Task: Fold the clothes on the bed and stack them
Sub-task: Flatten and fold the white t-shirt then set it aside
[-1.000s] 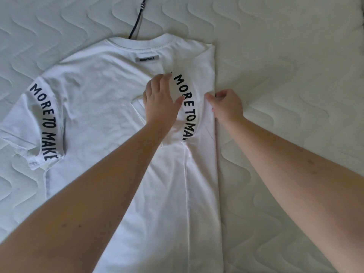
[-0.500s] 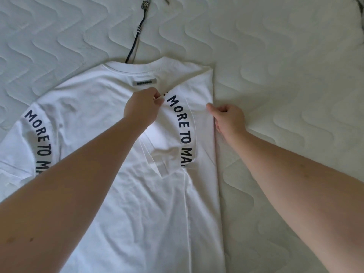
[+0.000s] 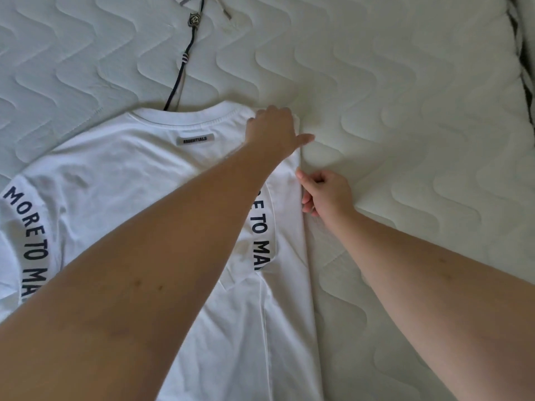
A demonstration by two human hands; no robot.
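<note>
A white T-shirt [image 3: 121, 180] lies back-up on the quilted bed, a grey label below its collar and black lettering on both sleeves. Its right side is folded inward, making a straight edge down the right. My left hand [image 3: 275, 131] rests flat on the top right corner of the fold by the collar, thumb stretched out over the mattress. My right hand [image 3: 327, 195] sits at the folded edge lower down, fingers curled and pinching the fabric there. My left forearm hides much of the folded sleeve.
A dark beaded cord [image 3: 185, 57] runs from under the collar toward the top of the view, with a pale drawstring [image 3: 225, 14] beside it. The white quilted mattress [image 3: 405, 140] spreads to the right, ending at a dark edge [image 3: 522, 59].
My left hand slid from the folded sleeve up and right to the shoulder corner. My right hand stayed at the folded edge.
</note>
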